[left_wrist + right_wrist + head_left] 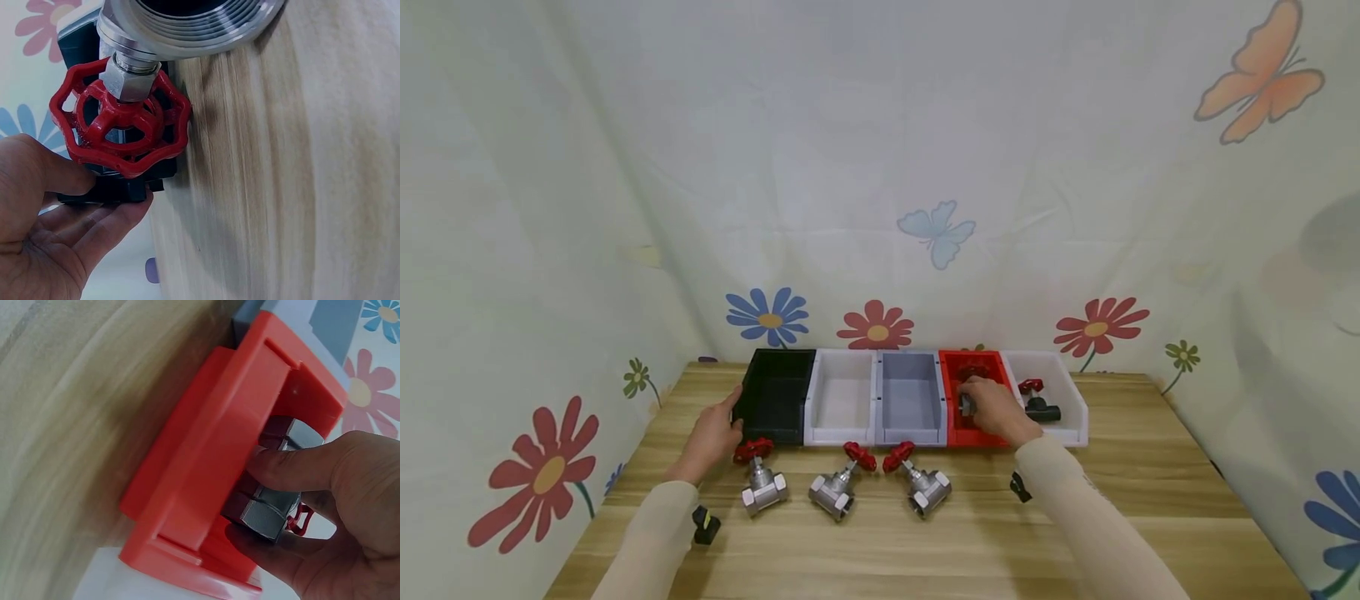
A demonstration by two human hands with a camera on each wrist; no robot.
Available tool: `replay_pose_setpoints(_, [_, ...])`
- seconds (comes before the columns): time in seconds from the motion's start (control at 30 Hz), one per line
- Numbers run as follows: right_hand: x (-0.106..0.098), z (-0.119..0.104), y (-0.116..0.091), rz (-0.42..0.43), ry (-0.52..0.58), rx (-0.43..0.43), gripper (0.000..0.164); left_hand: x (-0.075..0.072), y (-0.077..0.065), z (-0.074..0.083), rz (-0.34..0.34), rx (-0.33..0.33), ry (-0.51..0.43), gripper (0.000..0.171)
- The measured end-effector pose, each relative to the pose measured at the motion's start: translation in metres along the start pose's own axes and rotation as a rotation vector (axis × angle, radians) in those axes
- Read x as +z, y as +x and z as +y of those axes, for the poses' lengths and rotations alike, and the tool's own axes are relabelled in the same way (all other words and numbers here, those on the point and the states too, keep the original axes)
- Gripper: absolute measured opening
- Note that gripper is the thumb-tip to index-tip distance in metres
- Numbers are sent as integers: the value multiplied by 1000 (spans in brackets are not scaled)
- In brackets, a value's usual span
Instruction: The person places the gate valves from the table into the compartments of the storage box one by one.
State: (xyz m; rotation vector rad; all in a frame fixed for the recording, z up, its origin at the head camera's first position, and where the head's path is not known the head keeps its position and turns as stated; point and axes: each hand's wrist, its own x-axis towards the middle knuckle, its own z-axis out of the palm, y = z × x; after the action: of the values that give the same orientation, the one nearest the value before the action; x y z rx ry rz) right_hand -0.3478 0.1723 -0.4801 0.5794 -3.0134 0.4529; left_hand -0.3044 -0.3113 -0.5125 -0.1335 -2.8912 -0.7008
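My right hand (996, 408) reaches down into the red bin (200, 450). Its thumb and fingers grip the grey metal body of a valve (275, 506), whose red handwheel (301, 520) shows partly behind the fingers. At the left end of the row, my left hand (711, 435) pinches the side wall of the black bin (775, 404), thumb on one face and fingers on the other. Close by that hand lies a metal valve (765, 490), its red handwheel (119, 125) overlapping the bin in the left wrist view.
Two more metal valves (833, 493) (929, 492) with red handwheels lie in front of the bins. Between black and red stand a white bin (842, 396) and a grey bin (912, 400). The right-end white bin (1077, 417) holds a black valve (1042, 410). A printed curtain (850, 167) hangs behind.
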Motion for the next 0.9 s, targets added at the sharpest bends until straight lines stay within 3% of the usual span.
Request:
replay_pose_setpoints(0.2, [9,1,3,-17,4,38,48,-2,1,1,-10,-8,-4,66])
replay_pose_setpoints(0.9, [20,4,9,-36,-48,28,39,0,0,2,0,-4,-16,65])
